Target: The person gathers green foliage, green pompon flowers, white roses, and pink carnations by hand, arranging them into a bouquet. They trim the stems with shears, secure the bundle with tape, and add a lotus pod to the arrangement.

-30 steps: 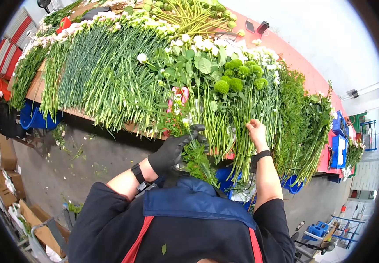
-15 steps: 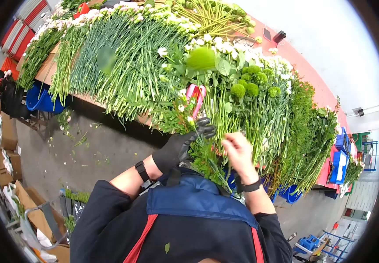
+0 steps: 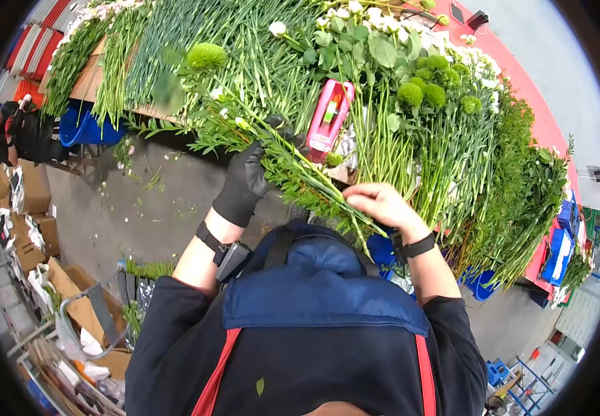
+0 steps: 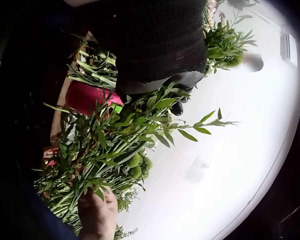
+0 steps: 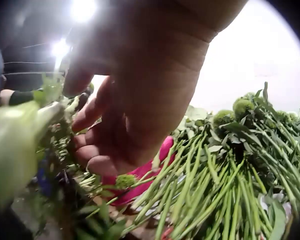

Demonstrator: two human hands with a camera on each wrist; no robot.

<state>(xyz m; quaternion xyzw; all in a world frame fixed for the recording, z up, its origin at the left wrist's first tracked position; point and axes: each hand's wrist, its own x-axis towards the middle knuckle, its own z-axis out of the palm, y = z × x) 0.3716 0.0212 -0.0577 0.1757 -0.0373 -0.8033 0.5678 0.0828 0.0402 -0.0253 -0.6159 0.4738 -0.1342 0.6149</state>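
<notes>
My left hand [image 3: 248, 173], in a black glove, grips a small bunch of leafy greenery [image 3: 300, 184] with white buds in it. A fuzzy green pompom flower [image 3: 206, 57] sticks out at the bunch's upper left, its long stem running down through the gloved hand. My bare right hand [image 3: 387, 204] is at the lower stems, thumb and fingertips pinching there in the head view. In the right wrist view its fingers [image 5: 97, 150] are curled and a pale stem [image 5: 47, 117] leads to the thumb. Just beyond the bunch lies a pink tape dispenser [image 3: 330, 116].
Cut stems [image 3: 196, 41] lie in rows across the table, with white roses [image 3: 376, 17], more green pompom flowers [image 3: 425, 90] and ferny greenery [image 3: 504, 187]. Blue buckets [image 3: 88, 128] stand below the table edge. Cardboard boxes [image 3: 26, 187] are stacked at the left.
My right hand went from the stems on the table to the bunch, bringing a green pompom flower across. The bunch now slants up to the left, and the view has shifted, uncovering the pink dispenser.
</notes>
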